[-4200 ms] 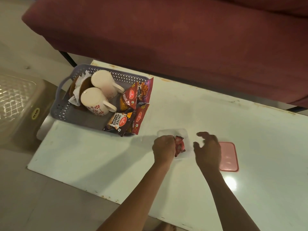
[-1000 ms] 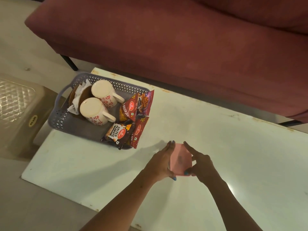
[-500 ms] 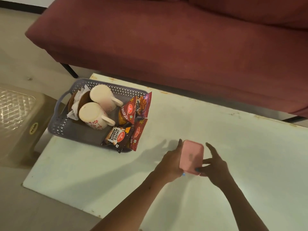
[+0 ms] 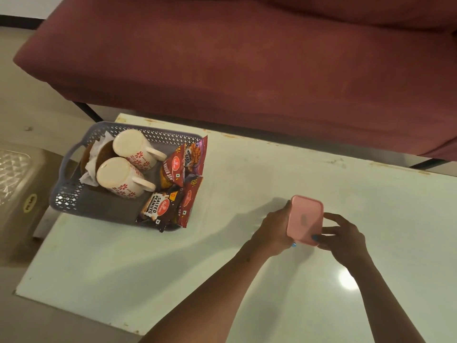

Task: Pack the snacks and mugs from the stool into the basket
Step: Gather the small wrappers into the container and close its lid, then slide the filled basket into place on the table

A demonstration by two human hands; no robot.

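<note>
The small rectangular box with the pink plastic lid [image 4: 304,219], which a few seconds ago lay open on the white counter [image 4: 247,268] with a red-wrapped snack going into it and its lid set aside to the right, is now closed and lifted clear of the surface, tilted so the lid faces the camera. Both hands have it: the left hand [image 4: 274,229] curls round its left edge, the right hand [image 4: 342,237] pinches its right side with fingers spread along the lid. In the last second it has risen and turned (the lid went from flat to nearly upright).

That suggests the last loose snack is boxed, and carrying the box to the basket looks like what remains.

The grey plastic basket [image 4: 74,191], with lattice-pierced walls and a loop handle, sits at the counter's far left corner, well apart from the hands. Inside it, two cream ceramic mugs with red flower prints [image 4: 123,167] lie tilted beside crumpled white paper [image 4: 92,157], and glossy foil snack packets [image 4: 173,186] lean against the right wall, one marked salted peanuts. Free floor shows at the basket's near left.

The counter is smooth, glossy and chipped at its edges. The beige moulded plastic stool [image 4: 17,189] to the left has a quilted top; behind stands a maroon fabric sofa [image 4: 247,58].
</note>
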